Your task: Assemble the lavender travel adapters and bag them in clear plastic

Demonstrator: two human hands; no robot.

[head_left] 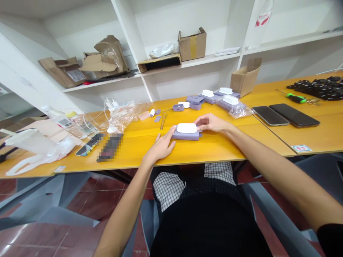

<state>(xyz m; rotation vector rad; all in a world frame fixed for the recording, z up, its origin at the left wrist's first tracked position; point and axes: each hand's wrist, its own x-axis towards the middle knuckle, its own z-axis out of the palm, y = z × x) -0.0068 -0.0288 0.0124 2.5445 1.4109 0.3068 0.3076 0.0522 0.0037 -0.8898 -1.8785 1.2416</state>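
In front of me on the table lies a purple case (186,136) with small holes along its front side and a white oval piece (187,128) on top. My left hand (160,146) rests against the case's left end, its fingers stretched out and the thumb apart. At the other end, my right hand (210,123) has thumb and fingers closed on the case's edge. A small purple tab shows below those fingertips. Behind the case are purple frames (195,105) and a coiled spring (163,120). Similar purple cases with white tops (207,95) stand at the back.
Two dark phones (294,115) and a green-handled screwdriver (297,98) lie to the right. An open cardboard box (245,78) stands behind. Clear plastic bags (125,116), cables, another phone (88,145) and a plastic cup (26,141) occupy the left. Shelves rise behind the table.
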